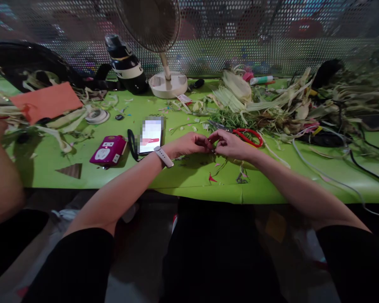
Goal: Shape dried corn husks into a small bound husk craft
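Observation:
My left hand (193, 143), with a pale watch (164, 157) on its wrist, meets my right hand (229, 144) just above the green tabletop (189, 179). The fingertips of both are pinched together at one spot. Whatever is between them is too small and too hidden to name. Right behind my right hand lie scissors with red handles (249, 137), their blades pointing left. A red paper scrap (212, 178) and a twisted dry bit (241, 175) lie on the table in front of my hands. A phone (150, 135) with a lit screen is left of my left hand.
Corn husks (236, 90) and plant scraps are heaped at the back right. A white fan (168, 85) and black bottle (129, 73) stand behind. Left are a magenta power adapter (108, 150), tape roll (97, 116) and orange paper (47, 102). Another person's arm (1, 176) enters at far left.

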